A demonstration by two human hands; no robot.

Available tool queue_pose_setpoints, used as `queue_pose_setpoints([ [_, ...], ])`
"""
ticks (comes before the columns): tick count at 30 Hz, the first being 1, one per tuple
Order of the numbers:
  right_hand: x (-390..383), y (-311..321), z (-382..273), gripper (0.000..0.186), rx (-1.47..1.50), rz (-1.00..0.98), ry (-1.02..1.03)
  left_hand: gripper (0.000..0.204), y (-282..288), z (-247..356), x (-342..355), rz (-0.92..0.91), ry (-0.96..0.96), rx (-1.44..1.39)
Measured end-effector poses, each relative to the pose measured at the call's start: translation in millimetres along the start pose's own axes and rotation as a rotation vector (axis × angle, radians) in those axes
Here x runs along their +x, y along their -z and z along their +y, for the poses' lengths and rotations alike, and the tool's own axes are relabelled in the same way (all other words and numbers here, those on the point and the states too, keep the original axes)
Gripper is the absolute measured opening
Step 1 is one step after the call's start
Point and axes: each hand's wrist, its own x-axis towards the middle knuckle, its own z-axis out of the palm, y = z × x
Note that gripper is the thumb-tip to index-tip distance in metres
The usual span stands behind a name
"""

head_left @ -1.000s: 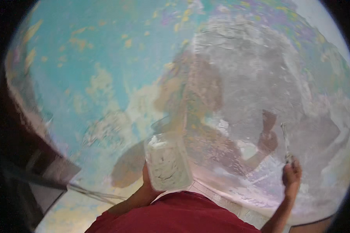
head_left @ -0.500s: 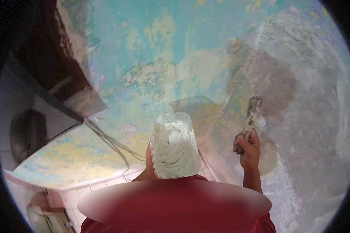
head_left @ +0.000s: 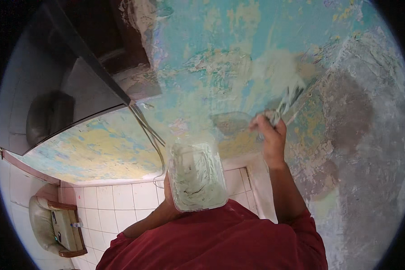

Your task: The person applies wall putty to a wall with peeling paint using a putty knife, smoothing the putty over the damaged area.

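Observation:
My left hand point(head_left: 170, 193) grips a clear rectangular plastic tub point(head_left: 222, 186) from its left side, close to my chest. Pale grey-white putty point(head_left: 197, 175) coats the inside of the tub, with smear marks across it. Out to the right, my right hand point(head_left: 273, 137) is closed round the handle of a putty knife point(head_left: 289, 100). The knife is smeared by motion, its blade pointing up and right with pale putty on it. It is in front of the wall point(head_left: 252, 96); whether the blade touches the wall I cannot tell.
Peeling turquoise and yellow paint covers the wall's left part; rough grey plaster point(head_left: 369, 180) covers the right. A large dark glossy panel point(head_left: 54, 76) stands at the left, with cables point(head_left: 149, 130) hanging by its corner. An armchair point(head_left: 58, 227) stands on the white tiled floor point(head_left: 121, 202).
My right hand has moved up and left with the putty knife. The tub is slightly lower. My view has shifted, bringing more floor and the armchair into sight.

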Motion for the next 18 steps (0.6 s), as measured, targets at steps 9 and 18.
queue_pose_setpoints([
  [9, 62.2, 1.1, 54.6, 0.018, 0.070, 0.023, 0.163, 0.086, 23.3, 8.6, 12.0, 0.011, -0.112, 0.208],
  [18, -57.1, 34.2, 104.4, 0.020, 0.004, -0.170, -0.296, 0.089, 24.6, 5.2, 10.3, 0.028, -0.136, 0.222],
])
